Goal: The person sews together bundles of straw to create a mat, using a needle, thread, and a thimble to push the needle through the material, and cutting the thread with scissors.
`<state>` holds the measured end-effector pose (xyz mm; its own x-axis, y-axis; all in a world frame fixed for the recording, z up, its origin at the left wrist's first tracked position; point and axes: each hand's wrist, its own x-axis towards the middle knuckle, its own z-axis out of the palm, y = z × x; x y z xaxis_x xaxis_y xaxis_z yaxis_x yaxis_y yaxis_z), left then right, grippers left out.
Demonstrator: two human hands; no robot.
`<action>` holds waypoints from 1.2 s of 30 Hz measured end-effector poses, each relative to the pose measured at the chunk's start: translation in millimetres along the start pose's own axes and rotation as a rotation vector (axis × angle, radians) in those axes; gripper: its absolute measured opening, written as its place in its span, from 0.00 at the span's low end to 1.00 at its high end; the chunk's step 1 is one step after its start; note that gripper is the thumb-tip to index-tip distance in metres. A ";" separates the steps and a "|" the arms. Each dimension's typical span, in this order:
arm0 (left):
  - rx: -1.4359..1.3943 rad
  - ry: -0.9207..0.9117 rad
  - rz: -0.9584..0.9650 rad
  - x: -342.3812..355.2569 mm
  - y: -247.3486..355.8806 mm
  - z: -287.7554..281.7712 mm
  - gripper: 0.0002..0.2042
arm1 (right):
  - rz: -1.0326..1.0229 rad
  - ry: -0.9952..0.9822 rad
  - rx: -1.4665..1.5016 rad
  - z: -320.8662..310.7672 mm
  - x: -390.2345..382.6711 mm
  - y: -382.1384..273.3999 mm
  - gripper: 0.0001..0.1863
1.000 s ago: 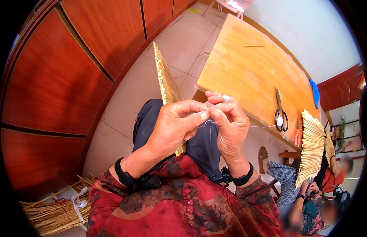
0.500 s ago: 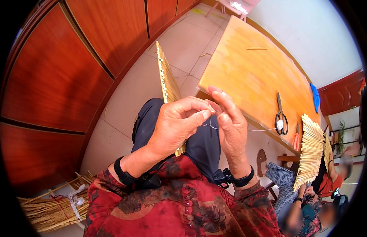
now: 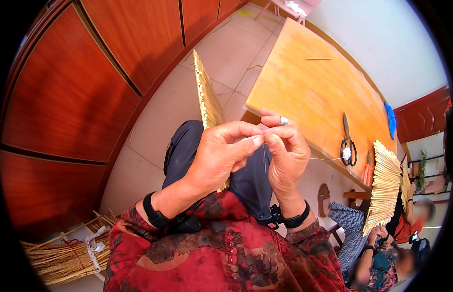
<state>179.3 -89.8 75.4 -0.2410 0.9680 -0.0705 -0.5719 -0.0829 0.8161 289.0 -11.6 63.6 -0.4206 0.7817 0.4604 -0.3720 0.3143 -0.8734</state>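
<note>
My left hand (image 3: 219, 155) and my right hand (image 3: 289, 155) meet fingertip to fingertip in pinches on fine white thread (image 3: 324, 158); whether the needle is between them is too small to tell. One strand hangs below the fingers, another runs right to a small white thread bundle (image 3: 346, 153) on the black scissors (image 3: 345, 127). A ring sits on a finger of my right hand. Behind my hands a panel of bound straw stalks (image 3: 210, 100) stands on edge between my dark-trousered knees, its lower part partly hidden by my left hand.
Wooden table (image 3: 290, 63) bears a loose stalk, blue cloth (image 3: 390, 119) and orange-handled tool (image 3: 367, 173). At right, two other people (image 3: 380, 263) hold straw panels (image 3: 382, 187). Straw bundles (image 3: 56, 255) lie lower left. Red cabinets (image 3: 66, 73) line the left; a pink chair stands beyond the table.
Half a second ago my right fingers were raised and apart, with a needle showing at my left fingertips; now they have come down into a pinch against my left fingertips.
</note>
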 end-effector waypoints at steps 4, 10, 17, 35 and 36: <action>0.019 0.018 0.009 0.4 0.3 3.2 0.04 | -0.010 0.006 0.009 -0.1 -1.1 1.1 0.03; 0.021 0.074 0.019 0.3 3.6 2.9 0.03 | 0.111 0.218 0.280 -10.3 9.1 -8.4 0.04; -0.024 0.054 0.028 0.0 4.0 -0.1 0.04 | -0.310 -0.070 -0.602 -16.2 -8.3 3.4 0.09; 0.050 0.080 0.237 3.9 2.4 -6.2 0.03 | -0.152 -0.003 -0.168 -2.3 -4.2 -8.3 0.07; 0.152 0.080 0.393 3.7 1.4 -7.7 0.02 | 0.035 -0.015 -0.004 0.1 -7.9 -8.9 0.06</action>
<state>171.6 -88.1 71.9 -0.4806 0.8481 0.2231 -0.3043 -0.3999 0.8646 295.5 -20.6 67.7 -0.4454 0.7843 0.4319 -0.3533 0.2893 -0.8897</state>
